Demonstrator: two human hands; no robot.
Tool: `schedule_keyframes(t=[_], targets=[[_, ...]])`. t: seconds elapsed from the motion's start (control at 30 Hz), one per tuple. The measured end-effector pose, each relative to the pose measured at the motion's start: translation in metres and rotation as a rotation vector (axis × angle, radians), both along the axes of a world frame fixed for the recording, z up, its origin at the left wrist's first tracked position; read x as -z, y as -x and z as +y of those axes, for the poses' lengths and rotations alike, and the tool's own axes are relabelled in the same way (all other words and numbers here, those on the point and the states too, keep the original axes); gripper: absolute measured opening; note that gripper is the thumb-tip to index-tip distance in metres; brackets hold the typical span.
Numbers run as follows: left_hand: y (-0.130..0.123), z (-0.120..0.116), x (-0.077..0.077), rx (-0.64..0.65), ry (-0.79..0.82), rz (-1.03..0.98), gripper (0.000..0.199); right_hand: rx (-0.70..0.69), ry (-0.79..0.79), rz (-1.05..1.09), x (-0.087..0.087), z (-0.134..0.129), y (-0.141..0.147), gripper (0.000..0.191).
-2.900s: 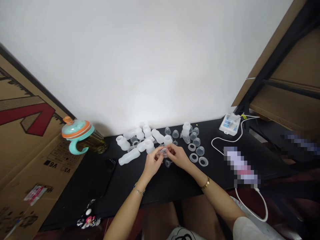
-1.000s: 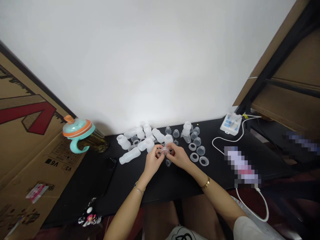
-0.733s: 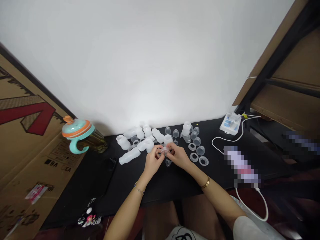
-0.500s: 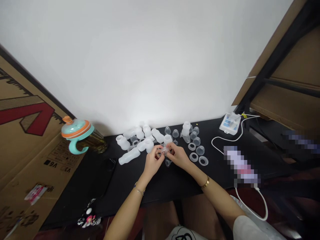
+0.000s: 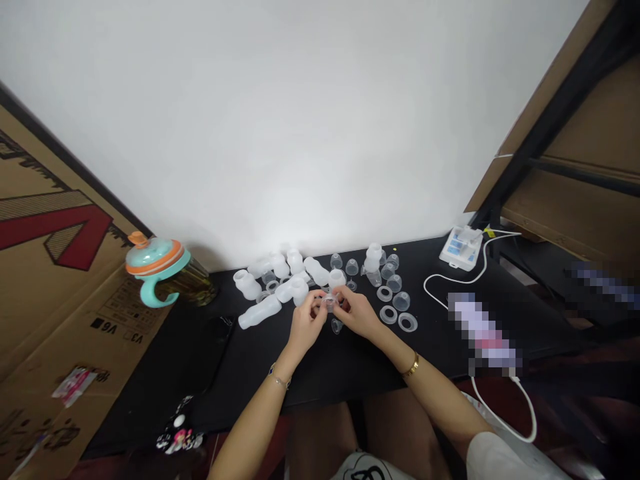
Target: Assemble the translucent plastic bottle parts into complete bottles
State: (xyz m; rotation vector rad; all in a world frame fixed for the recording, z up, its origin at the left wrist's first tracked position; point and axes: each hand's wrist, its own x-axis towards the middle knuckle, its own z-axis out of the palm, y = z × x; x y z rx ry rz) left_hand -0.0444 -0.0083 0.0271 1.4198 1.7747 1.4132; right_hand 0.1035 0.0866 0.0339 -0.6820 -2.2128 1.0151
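My left hand (image 5: 309,320) and my right hand (image 5: 357,312) meet at the middle of the black table, fingers closed round a small translucent bottle ring (image 5: 330,302). Whether a nipple sits inside it is too small to tell. Just behind my fingers stands a white bottle (image 5: 337,278). Several more soft white bottles lie or stand to the left, among them one on its side (image 5: 260,312). A small clear nipple (image 5: 337,325) lies just under my hands. To the right are several clear dome caps (image 5: 401,301) and loose rings (image 5: 407,323).
A large jug (image 5: 159,267) with a teal handle and orange-trimmed lid stands at the left by a cardboard box (image 5: 45,300). A black phone (image 5: 210,353) lies near it. On the right are a white power strip (image 5: 461,247), its cable, and a blurred-out object (image 5: 483,330).
My fingers have shifted slightly on the bottle ring, which stays between both hands. The whole view has moved a little; the other things lie as before.
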Motion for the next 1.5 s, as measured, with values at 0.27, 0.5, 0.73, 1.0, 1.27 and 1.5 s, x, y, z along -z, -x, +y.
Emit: schedule_keyframes(t=[0.27,0.5,0.73,1.0,1.27,1.5], targets=[[0.0013,0.0025,0.0059,-0.023,0.011,0.029,0.023,0.014,-0.026,-0.015,-0.0012,-0.0003,-0.0004,0.016],[0.0029,0.0036,0.0070,-0.020,0.025,0.005,0.020,0.009,-0.035,-0.019,0.0013,-0.0001,-0.0001,0.015],[0.0021,0.0031,0.0048,-0.036,0.040,-0.023,0.021,0.011,-0.026,-0.019,-0.0023,-0.0009,-0.0006,0.017],[0.0002,0.0014,0.0044,-0.003,0.011,-0.032,0.027,0.008,0.008,0.009,-0.0024,-0.0003,-0.0003,0.015],[0.0004,0.0009,0.0041,0.011,0.018,-0.035,0.032,-0.014,0.052,0.054,-0.0054,-0.0017,-0.0005,0.011],[0.0005,0.0007,0.0044,0.007,0.015,-0.020,0.031,-0.024,0.062,0.069,-0.0045,-0.0010,-0.0003,0.011]])
